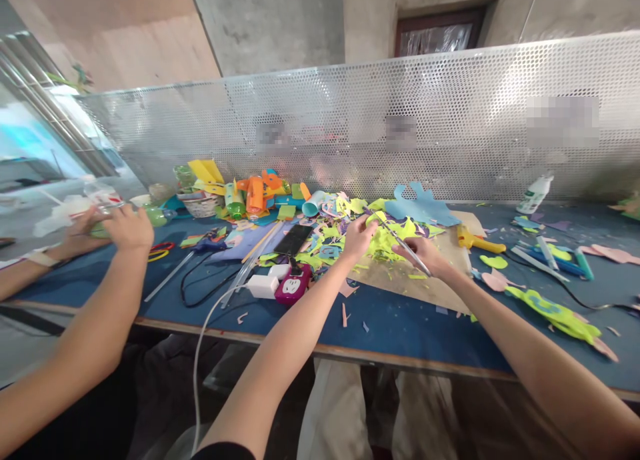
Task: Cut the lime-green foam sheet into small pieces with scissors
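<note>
My left hand [359, 239] is closed in a pinch at a yellow-green cut piece [376, 217], above a heap of scraps. Closed around a slim silver tool [414, 256], my right hand [425, 255] is just to the right. The tool slants up and left, its far end close to the left fingers; I cannot make out its exact kind. Beneath both hands, yellow-green scraps [387, 247] are piled on a brown sheet [400, 280]. A light blue cut sheet [417, 205] lies behind the right hand.
A yellow glue gun [480, 240] lies at right, near a white bottle [535, 195]. Left of my arm are a magenta power socket [294, 285] with a white cable and a black phone [294, 239]. A co-worker's hands [125, 227] hold a clear bottle. Perforated metal panel [320, 133] stands behind.
</note>
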{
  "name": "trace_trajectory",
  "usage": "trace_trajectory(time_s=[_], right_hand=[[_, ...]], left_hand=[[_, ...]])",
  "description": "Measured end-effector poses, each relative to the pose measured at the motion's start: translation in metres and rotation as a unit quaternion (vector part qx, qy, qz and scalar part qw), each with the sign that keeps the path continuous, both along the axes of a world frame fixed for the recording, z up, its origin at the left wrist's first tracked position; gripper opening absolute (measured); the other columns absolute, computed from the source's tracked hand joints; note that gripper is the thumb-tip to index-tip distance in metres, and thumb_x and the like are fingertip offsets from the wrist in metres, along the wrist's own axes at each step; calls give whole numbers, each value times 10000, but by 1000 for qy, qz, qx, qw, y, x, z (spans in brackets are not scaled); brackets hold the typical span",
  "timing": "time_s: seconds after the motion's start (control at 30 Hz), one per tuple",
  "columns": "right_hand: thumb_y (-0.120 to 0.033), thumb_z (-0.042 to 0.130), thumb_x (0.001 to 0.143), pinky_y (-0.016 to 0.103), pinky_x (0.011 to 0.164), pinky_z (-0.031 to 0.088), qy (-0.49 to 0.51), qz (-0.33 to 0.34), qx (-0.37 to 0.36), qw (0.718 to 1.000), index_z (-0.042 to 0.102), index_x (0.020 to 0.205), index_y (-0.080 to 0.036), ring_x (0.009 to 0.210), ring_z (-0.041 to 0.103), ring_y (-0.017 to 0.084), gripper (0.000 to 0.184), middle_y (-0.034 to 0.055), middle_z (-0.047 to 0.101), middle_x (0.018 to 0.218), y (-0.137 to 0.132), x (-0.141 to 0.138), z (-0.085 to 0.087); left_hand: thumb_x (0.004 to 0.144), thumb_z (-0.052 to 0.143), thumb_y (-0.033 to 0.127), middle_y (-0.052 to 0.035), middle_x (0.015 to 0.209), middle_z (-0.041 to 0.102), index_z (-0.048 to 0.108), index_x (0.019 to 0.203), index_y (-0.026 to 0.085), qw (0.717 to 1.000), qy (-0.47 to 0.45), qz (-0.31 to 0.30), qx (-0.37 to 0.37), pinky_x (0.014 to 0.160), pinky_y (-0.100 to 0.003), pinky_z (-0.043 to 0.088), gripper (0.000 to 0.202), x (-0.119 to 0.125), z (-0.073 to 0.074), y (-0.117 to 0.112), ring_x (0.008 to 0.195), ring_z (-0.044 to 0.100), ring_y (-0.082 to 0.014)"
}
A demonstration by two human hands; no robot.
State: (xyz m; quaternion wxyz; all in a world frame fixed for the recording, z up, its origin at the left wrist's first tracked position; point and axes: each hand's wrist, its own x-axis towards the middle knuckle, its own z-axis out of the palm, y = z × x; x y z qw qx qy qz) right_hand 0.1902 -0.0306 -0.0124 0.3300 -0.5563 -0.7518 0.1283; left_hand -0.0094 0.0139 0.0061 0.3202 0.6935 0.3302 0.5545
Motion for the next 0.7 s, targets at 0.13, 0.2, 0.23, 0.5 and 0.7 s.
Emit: trace_trajectory(time_s=[0.13, 0.2, 0.23, 0.5, 0.7], right_hand=[[-681, 605, 757, 292, 493, 205, -20, -23, 18, 999, 369, 546, -226, 494, 326, 114, 554, -43, 365, 515, 7, 8, -2], [-674, 612, 756, 292, 491, 220, -24, -40, 23, 999, 384, 551, -226, 491, 349, 119, 543, -37, 398, 520, 11, 14, -5], [-665, 611, 763, 291, 491, 230, -26, -54, 27, 998, 397, 555, -224, 487, 363, 121, 532, -34, 417, 520, 13, 18, -6], [-443, 724, 753, 322, 676, 473, -25, -87, 18, 996, 725, 874, -199, 747, 692, 246, 273, 90, 768, 857, 28, 47, -10], [-416, 657, 830, 345, 724, 550, 87, -52, 57, 993, 770, 958, -213, 738, 728, 231, 265, 92, 803, 947, 16, 26, -3]], left_hand=[[877, 553, 389, 28, 598, 394, 408, 630, 195, 998, -44, 11, -35, 571, -267, 307, 346, 5, -7, 5, 559, 376, -101], [876, 555, 418, 29, 594, 370, 385, 629, 201, 995, -77, 31, -56, 567, -270, 310, 369, 3, -8, 8, 552, 350, -103], [879, 551, 436, 30, 593, 360, 374, 630, 204, 993, -93, 40, -65, 564, -271, 311, 384, 2, -8, 9, 547, 336, -103], [905, 552, 515, 10, 632, 469, 514, 668, 197, 997, -52, 35, -46, 608, -273, 355, 398, -4, -8, 13, 587, 426, -118], [911, 557, 526, -34, 718, 627, 633, 751, 182, 999, 30, -27, -30, 624, -283, 392, 388, 7, -13, 3, 628, 525, -141]])
